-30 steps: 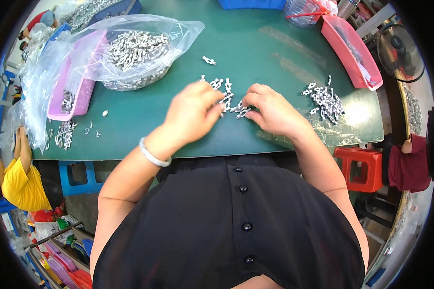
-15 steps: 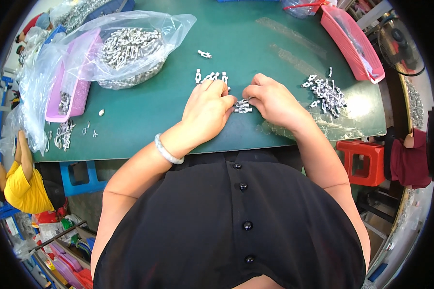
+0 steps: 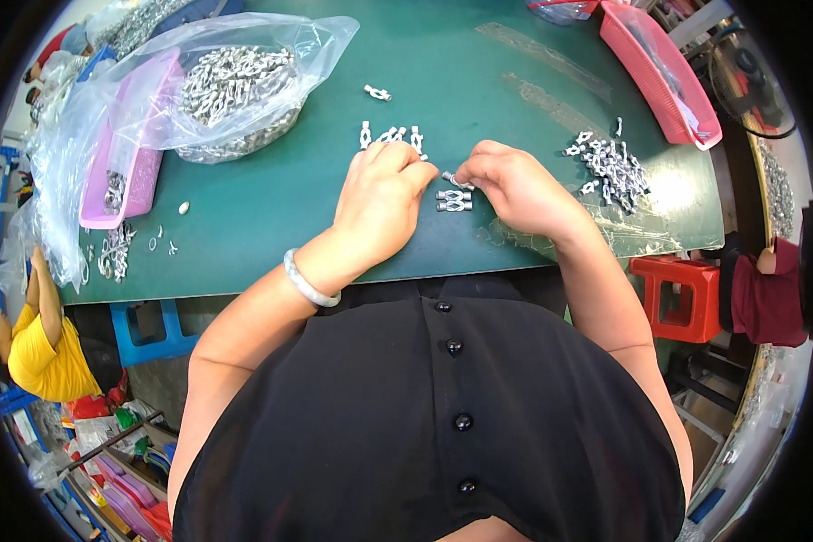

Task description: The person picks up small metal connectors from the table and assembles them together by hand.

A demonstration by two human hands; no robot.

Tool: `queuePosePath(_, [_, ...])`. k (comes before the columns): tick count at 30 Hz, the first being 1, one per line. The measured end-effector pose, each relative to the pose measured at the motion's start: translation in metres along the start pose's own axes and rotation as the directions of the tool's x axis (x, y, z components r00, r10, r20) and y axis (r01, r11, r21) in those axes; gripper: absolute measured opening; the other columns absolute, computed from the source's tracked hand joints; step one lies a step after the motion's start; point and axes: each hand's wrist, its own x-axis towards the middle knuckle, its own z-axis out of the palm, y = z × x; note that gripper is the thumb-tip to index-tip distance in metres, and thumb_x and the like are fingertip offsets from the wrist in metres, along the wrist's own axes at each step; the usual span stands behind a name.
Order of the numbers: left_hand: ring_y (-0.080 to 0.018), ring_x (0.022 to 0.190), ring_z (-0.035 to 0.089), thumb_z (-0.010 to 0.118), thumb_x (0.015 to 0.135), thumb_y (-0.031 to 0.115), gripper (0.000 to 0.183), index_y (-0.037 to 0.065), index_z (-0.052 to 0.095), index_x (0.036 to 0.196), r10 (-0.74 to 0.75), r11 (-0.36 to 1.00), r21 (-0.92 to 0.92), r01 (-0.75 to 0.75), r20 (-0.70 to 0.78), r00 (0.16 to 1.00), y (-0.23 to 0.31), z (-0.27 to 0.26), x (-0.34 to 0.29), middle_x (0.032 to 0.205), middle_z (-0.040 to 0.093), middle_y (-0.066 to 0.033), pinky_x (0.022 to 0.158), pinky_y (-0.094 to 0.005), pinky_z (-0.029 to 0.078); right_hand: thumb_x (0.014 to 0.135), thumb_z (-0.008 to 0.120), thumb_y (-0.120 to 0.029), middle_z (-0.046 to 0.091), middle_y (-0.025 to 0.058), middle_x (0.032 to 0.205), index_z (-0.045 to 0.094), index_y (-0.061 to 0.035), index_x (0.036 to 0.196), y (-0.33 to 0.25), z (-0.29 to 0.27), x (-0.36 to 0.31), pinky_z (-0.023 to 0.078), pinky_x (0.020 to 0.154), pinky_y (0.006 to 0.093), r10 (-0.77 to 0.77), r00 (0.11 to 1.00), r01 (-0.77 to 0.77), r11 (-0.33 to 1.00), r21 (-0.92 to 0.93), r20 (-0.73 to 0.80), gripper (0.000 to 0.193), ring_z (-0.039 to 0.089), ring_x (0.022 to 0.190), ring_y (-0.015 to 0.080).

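Small silver metal fittings with looped, open middles lie about my hands on the green table (image 3: 316, 226). My right hand (image 3: 519, 191) pinches one silver fitting (image 3: 451, 179) between thumb and fingertips. Just below it, two fittings (image 3: 454, 200) rest side by side, parallel to the table's near edge. My left hand (image 3: 379, 194), with a pale bracelet at its wrist, has its fingers bent together; whatever is in them is hidden. Beyond its knuckles stand or lie several more fittings (image 3: 416, 139), partly covered by the hand. Farther off lies a single fitting (image 3: 378, 93).
A clear bag of fittings (image 3: 239, 90) sits at the far left beside a pink-purple basket (image 3: 144, 172). To the right is a heap of fittings (image 3: 610, 172), with a pink basket (image 3: 655, 77) behind. Stools and two people are past the table's edges.
My hands have drawn slightly apart. The two side-by-side fittings now show fully between them, and the piece in my right fingertips sits above them.
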Motion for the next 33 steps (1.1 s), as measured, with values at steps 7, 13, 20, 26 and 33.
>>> queuePosePath(7, [-0.0266,0.079,0.052,0.060,0.072,-0.003,0.016,0.004,0.063,0.086,-0.059,0.998,-0.017,0.059,-0.022,0.998,-0.005,-0.016,-0.009,0.081,0.055,-0.0072,0.072,-0.0365,0.042,0.071,0.070,-0.016,0.056,0.0134,0.089,0.063,-0.0011,0.096,-0.020,0.000,-0.003,0.046,0.078,0.0387,0.096,0.995,-0.095,0.979,-0.183,-0.001,0.030,0.055,0.090,0.0313])
queuePosePath(13, [-0.0270,0.077,0.052,0.061,0.072,-0.002,0.015,0.003,0.063,0.086,-0.088,0.995,-0.039,0.087,-0.023,0.996,-0.005,-0.020,-0.015,0.081,0.055,-0.0081,0.070,-0.0364,0.043,0.068,0.073,-0.016,0.055,0.0133,0.088,0.061,-0.0007,0.092,-0.021,0.008,-0.004,0.045,0.078,0.0387,0.117,0.993,-0.121,0.977,-0.176,-0.030,0.031,0.055,0.089,0.0312])
queuePosePath(20, [-0.0273,0.079,0.053,0.062,0.073,-0.001,0.014,0.002,0.064,0.086,-0.097,0.994,-0.053,0.096,-0.004,0.995,-0.006,-0.019,-0.018,0.083,0.056,-0.0088,0.071,-0.0364,0.043,0.069,0.071,-0.013,0.054,0.0136,0.088,0.059,-0.0008,0.090,-0.023,0.008,-0.002,0.045,0.077,0.0391,0.126,0.992,-0.126,0.979,-0.162,-0.013,0.028,0.055,0.089,0.0319])
queuePosePath(26, [-0.0273,0.080,0.053,0.064,0.073,0.001,0.013,0.002,0.064,0.086,-0.103,0.992,-0.066,0.103,0.014,0.995,-0.003,-0.019,-0.018,0.083,0.057,-0.0087,0.071,-0.0364,0.043,0.070,0.069,-0.010,0.056,0.0146,0.086,0.057,-0.0009,0.089,-0.025,0.009,0.000,0.045,0.077,0.0399,0.126,0.992,-0.124,0.986,-0.115,0.009,0.024,0.055,0.088,0.0333])
queuePosePath(33, [-0.0267,0.080,0.053,0.064,0.073,0.002,0.013,0.003,0.064,0.086,-0.100,0.992,-0.077,0.102,0.031,0.995,-0.001,-0.020,-0.019,0.083,0.057,-0.0083,0.072,-0.0360,0.043,0.071,0.067,-0.007,0.058,0.0164,0.086,0.056,0.0005,0.086,-0.024,0.012,-0.001,0.045,0.076,0.0411,0.119,0.993,-0.118,0.989,-0.093,0.009,0.021,0.056,0.087,0.0346])
